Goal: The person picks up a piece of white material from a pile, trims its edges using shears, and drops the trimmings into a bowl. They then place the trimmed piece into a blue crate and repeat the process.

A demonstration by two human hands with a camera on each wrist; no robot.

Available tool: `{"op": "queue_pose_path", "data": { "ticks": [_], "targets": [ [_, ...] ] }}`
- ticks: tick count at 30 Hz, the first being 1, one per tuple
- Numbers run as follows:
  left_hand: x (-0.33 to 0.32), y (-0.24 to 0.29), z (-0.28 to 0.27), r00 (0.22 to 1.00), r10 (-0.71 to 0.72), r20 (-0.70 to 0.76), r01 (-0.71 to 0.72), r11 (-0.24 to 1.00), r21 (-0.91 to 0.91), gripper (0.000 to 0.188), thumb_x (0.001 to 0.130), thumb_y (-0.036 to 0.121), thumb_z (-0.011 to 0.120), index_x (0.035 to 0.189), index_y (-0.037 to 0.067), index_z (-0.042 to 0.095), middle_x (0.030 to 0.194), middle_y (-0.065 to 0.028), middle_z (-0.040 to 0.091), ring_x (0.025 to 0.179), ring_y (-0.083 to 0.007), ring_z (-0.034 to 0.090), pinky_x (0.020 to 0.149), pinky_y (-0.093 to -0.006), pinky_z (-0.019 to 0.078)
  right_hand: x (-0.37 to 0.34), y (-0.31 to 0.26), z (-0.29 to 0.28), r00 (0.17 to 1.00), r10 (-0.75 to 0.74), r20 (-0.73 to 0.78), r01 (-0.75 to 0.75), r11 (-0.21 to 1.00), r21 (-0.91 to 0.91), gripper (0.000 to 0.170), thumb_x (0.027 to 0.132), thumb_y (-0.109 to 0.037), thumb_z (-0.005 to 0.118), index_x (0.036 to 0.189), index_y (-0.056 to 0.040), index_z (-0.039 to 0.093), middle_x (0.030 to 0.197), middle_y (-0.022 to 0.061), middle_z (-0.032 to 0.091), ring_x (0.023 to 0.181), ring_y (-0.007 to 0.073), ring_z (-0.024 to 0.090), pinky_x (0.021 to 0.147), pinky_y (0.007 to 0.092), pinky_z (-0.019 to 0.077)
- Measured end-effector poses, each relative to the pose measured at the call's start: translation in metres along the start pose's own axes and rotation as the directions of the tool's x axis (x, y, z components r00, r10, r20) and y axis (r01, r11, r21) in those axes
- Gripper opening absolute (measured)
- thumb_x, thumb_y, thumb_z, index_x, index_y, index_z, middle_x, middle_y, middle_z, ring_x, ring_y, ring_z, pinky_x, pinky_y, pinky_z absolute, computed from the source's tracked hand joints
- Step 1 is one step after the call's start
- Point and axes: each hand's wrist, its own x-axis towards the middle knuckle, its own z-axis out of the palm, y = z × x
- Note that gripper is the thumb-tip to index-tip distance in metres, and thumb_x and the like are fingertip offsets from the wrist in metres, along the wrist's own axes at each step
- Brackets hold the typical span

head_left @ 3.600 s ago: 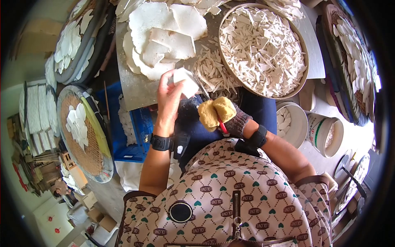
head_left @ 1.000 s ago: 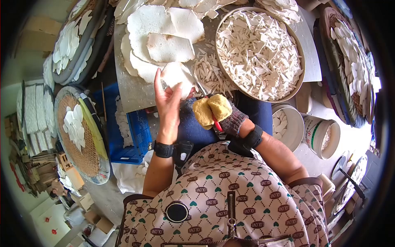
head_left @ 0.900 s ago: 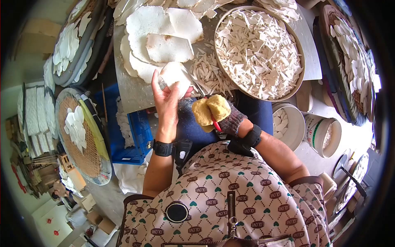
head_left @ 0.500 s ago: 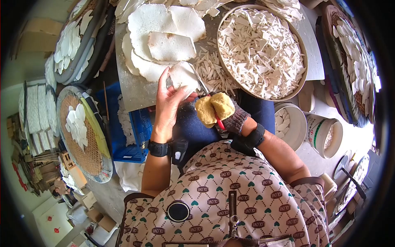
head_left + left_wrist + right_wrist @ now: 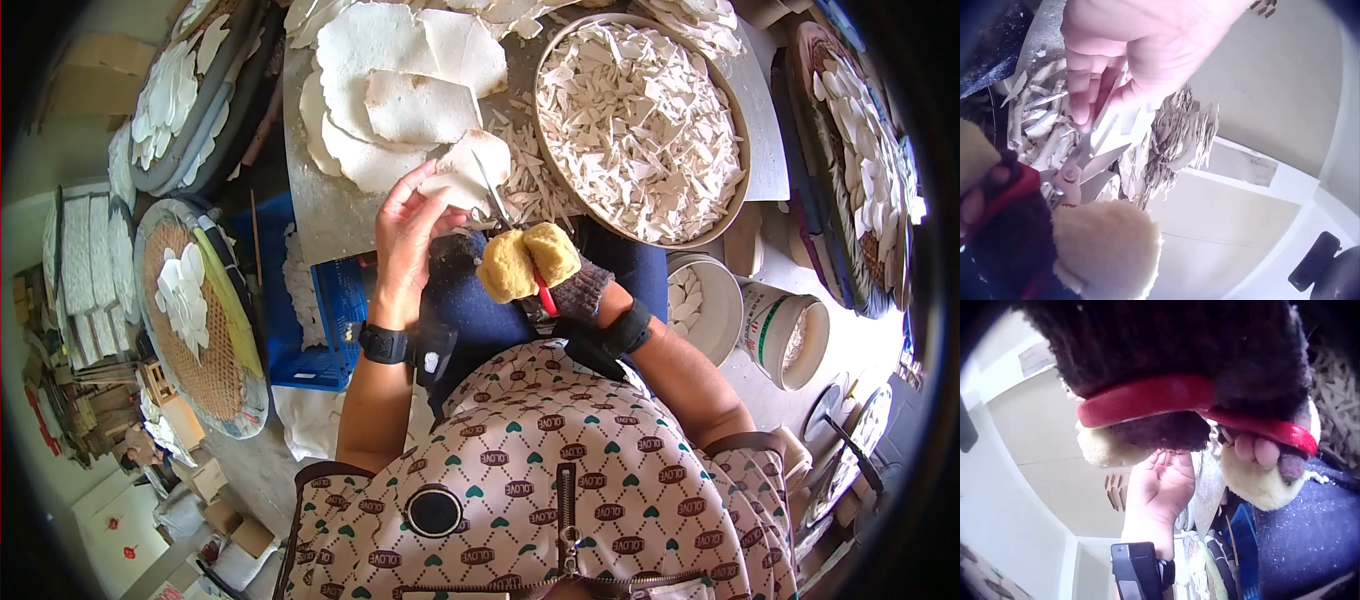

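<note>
Between the thumb and fingers of my bare left hand [image 5: 405, 240] is a flat, off-white brittle-looking piece [image 5: 462, 178]. My right hand [image 5: 578, 288], in a dark knitted glove with bare fingertips, grips scissors [image 5: 1071, 175] with red handles [image 5: 1147, 400]. Thick yellow foam pads [image 5: 528, 262] cover the right hand's grip area. In the head view a scissor blade crosses over the piece. From the left wrist the blades stand apart, right at the piece's edge, close to the left fingertips.
Larger off-white sheets [image 5: 375, 60] lie stacked on the metal table [image 5: 325, 220]. A round tray [image 5: 745, 165] full of cut slivers stands at right, with loose slivers [image 5: 525, 150] beside it. Buckets [image 5: 790, 330] are at lower right, a blue crate [image 5: 310, 375] at left.
The left hand has shifted and turned the piece up and right since half a second ago. A scissor blade now shows over it. Earlier, another piece left the hand for the sheet stack.
</note>
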Motion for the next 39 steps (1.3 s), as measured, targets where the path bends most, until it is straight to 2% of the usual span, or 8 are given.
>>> {"op": "queue_pose_path", "data": {
  "ticks": [9, 15, 18, 26, 30, 34, 38, 39],
  "targets": [
    [0.009, 0.001, 0.001, 0.997, 0.003, -0.074, -0.007, 0.999, -0.053, 0.043, 0.082, 0.003, 0.061, 0.122, -0.002, 0.043, 0.092, -0.0139, 0.063, 0.073, -0.0173, 0.064, 0.065, -0.0276, 0.0552, 0.001, -0.021, 0.002, 0.937, 0.311, 0.159, -0.338, 0.691, 0.639, 0.025, 0.091, -0.019, 0.049, 0.091, 0.0022, 0.062, 0.088, 0.0109, 0.066, 0.079, 0.0167, 0.062, 0.07, 0.0287, 0.0492],
    [0.014, 0.001, 0.002, 0.997, -0.003, -0.074, 0.001, 1.0, -0.029, 0.044, 0.081, 0.003, 0.062, 0.12, -0.002, 0.044, 0.089, -0.0142, 0.064, 0.073, -0.0179, 0.064, 0.061, -0.0267, 0.0548, -0.002, -0.021, 0.004, 0.971, 0.236, 0.046, -0.238, 0.923, 0.303, 0.026, 0.091, -0.022, 0.051, 0.094, 0.0014, 0.062, 0.091, 0.0108, 0.066, 0.082, 0.0149, 0.061, 0.072, 0.0282, 0.0487],
    [0.013, -0.002, 0.001, 0.996, 0.014, -0.093, -0.015, 1.0, -0.013, 0.044, 0.081, 0.003, 0.062, 0.121, -0.001, 0.044, 0.089, -0.014, 0.064, 0.073, -0.0177, 0.064, 0.061, -0.0265, 0.0545, -0.006, -0.013, 0.006, 0.916, 0.385, 0.116, -0.373, 0.705, 0.603, 0.024, 0.089, -0.02, 0.053, 0.094, 0.001, 0.062, 0.091, 0.0127, 0.066, 0.082, 0.0161, 0.062, 0.072, 0.0285, 0.0486],
    [0.001, 0.01, -0.001, 0.996, -0.004, 0.088, -0.016, 0.976, 0.217, 0.03, 0.082, 0.004, 0.062, 0.11, -0.001, 0.053, 0.086, -0.0101, 0.064, 0.069, -0.0152, 0.063, 0.06, -0.0243, 0.0523, 0.006, 0.004, 0.01, 0.999, 0.048, -0.016, -0.047, 0.997, 0.069, 0.014, 0.079, -0.006, 0.059, 0.09, -0.0004, 0.063, 0.085, 0.0121, 0.066, 0.078, 0.0263, 0.064, 0.069, 0.0326, 0.0498],
    [-0.004, 0.012, 0.001, 0.999, 0.003, 0.04, -0.01, 0.985, 0.174, 0.027, 0.084, 0.008, 0.06, 0.108, -0.001, 0.054, 0.088, -0.009, 0.063, 0.068, -0.0141, 0.063, 0.062, -0.0245, 0.0512, 0.009, -0.007, 0.01, 0.999, 0.054, 0.002, -0.054, 0.975, 0.215, 0.014, 0.076, -0.004, 0.06, 0.088, -0.0007, 0.063, 0.085, 0.0124, 0.066, 0.077, 0.0268, 0.063, 0.067, 0.0325, 0.0498],
    [-0.009, 0.007, -0.004, 0.999, 0.035, -0.017, -0.032, 0.987, 0.155, 0.028, 0.082, 0.009, 0.063, 0.105, -0.004, 0.054, 0.087, -0.0102, 0.063, 0.066, -0.0145, 0.063, 0.06, -0.0245, 0.0512, 0.006, -0.024, 0.007, 0.913, 0.363, 0.183, -0.402, 0.737, 0.544, 0.012, 0.076, -0.006, 0.06, 0.087, -0.002, 0.063, 0.083, 0.0104, 0.066, 0.076, 0.0246, 0.064, 0.067, 0.0317, 0.0496],
    [-0.035, 0.026, -0.038, 0.999, 0.026, -0.045, -0.015, 0.977, 0.212, 0.026, 0.084, 0.011, 0.06, 0.105, -0.003, 0.055, 0.087, -0.0118, 0.064, 0.068, -0.017, 0.064, 0.061, -0.0262, 0.0514, -0.007, -0.012, 0.014, 0.943, 0.144, 0.3, -0.1, 0.982, -0.157, 0.023, 0.083, -0.011, 0.063, 0.103, -0.0021, 0.058, 0.102, 0.0071, 0.063, 0.091, 0.0132, 0.06, 0.081, 0.0266, 0.0482],
    [-0.046, 0.043, -0.055, 0.989, 0.061, -0.131, -0.014, 0.943, 0.332, 0.024, 0.086, 0.01, 0.058, 0.105, -0.003, 0.056, 0.089, -0.0132, 0.064, 0.07, -0.0179, 0.064, 0.061, -0.0265, 0.0515, -0.015, -0.001, 0.018, 0.933, 0.213, 0.29, -0.278, 0.938, 0.206, 0.024, 0.081, -0.012, 0.065, 0.102, -0.0021, 0.059, 0.1, 0.0079, 0.063, 0.09, 0.0141, 0.06, 0.079, 0.0274, 0.0482]
  ]
}}
